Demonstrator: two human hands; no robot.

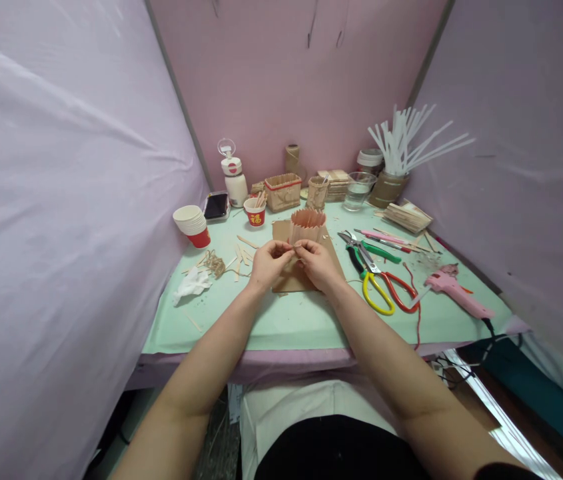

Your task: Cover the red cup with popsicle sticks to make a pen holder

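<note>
My left hand (272,262) and my right hand (317,262) meet fingertip to fingertip over a brown cardboard sheet (281,283). Both are closed in a pinch; whatever they hold between them is too small to make out. Just behind the fingers stands a round holder of upright wooden sticks (307,227) with a jagged top, its lower front partly covered by my hands. Loose wooden sticks (242,259) and a tangle of twine (214,264) lie to the left of my left hand. Scissors (372,280) with red and yellow handles rest right of the cardboard.
At right are green-handled pruners (381,252) and a pink glue gun (461,297) with its cord. Paper cups (192,223) and a crumpled tissue (192,285) sit at left. Along the back stand a white bottle (235,183), a stick basket (284,193), a water cup (358,192) and a jar of glue sticks (388,189).
</note>
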